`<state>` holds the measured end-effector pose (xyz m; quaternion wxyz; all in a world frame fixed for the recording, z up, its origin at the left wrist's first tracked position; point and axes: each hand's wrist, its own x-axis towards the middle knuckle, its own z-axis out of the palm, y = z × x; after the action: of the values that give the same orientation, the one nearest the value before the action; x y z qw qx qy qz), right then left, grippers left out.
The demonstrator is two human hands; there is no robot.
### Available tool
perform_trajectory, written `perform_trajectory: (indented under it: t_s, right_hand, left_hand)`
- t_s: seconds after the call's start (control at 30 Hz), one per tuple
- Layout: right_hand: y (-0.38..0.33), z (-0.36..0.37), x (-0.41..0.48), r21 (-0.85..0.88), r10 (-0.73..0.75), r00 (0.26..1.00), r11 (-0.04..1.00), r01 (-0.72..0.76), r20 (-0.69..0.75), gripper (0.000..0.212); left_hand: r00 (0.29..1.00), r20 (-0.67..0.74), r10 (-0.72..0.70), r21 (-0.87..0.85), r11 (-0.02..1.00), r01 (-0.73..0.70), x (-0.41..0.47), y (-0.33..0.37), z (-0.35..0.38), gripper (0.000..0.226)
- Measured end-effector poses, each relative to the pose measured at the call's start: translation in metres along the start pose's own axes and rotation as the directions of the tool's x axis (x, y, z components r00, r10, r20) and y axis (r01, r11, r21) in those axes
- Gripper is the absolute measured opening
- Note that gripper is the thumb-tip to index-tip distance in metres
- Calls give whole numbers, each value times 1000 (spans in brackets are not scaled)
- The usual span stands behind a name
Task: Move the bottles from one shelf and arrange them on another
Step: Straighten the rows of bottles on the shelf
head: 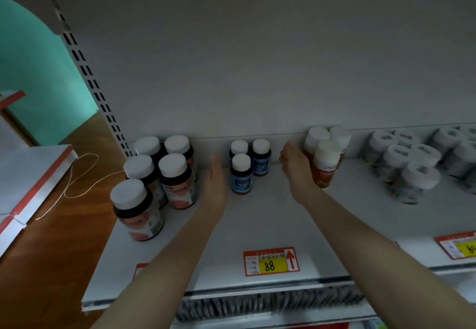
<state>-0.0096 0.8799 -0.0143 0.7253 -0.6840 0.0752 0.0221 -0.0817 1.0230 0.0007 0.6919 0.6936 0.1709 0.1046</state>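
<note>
At the far left, past the slotted upright, a thin cord (87,154) loops over the wooden floor (64,225). On the shelf (257,220) five large dark bottles (172,179) with white caps stand packed in a block at the left end, likely so that each product keeps its own patch. Just right of them the left hand (215,181) stands on edge, fingers (215,166) straight and pressed together, holding nothing. It fills the gap between the dark block and three blue bottles (242,171), near both, and reads as a flat paddle ready to square up a row. The blue trio stands upright near the back wall, two behind and one in front. At the front lip a price tag (270,261) marked 88 carries an arrow pointing up at this stretch. Next comes the right hand (296,171), cupped against the left side of three red bottles (325,163). Its fingers curl round the cluster, tips hidden behind it, seemingly to carry all three at once. They lean slightly; whether their bases touch the shelf I cannot tell. Farther right stands a group of pale jars (409,171).
</note>
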Motion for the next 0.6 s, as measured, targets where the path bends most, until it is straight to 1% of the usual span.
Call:
perform_trajectory:
  t_s: [0.07, 0.1, 0.17, 0.27, 0.33, 0.47, 0.6]
  right_hand:
    - [12, 3, 4, 0, 41, 999, 999, -41, -6, 45]
    - [14, 6, 4, 0, 56, 998, 998, -56, -5, 51]
    - [21, 11, 8, 10, 58, 998, 998, -58, 10, 52]
    - [28, 18, 11, 34, 61, 998, 997, -62, 21, 52]
    - [31, 22, 11, 30, 51, 998, 998, -52, 31, 54]
    - [36, 26, 14, -16, 36, 996, 999, -35, 82, 63]
    - [34, 24, 13, -53, 12, 994, 999, -6, 107, 51]
  left_hand:
    - [997, 36, -67, -35, 997, 68, 11, -8, 2, 59]
    - [995, 38, -92, -47, 994, 94, 15, -11, 4, 59]
    - [990, 38, -137, -94, 986, 140, 20, -14, 9, 59]
    - [977, 125, -175, -150, 970, 193, 25, -18, 17, 60]
    - [970, 169, -175, -154, 968, 201, 31, -21, 20, 62]
    - [972, 176, -156, -156, 970, 184, 34, -24, 26, 60]
    - [971, 187, -148, -164, 970, 179, 35, -25, 26, 58]
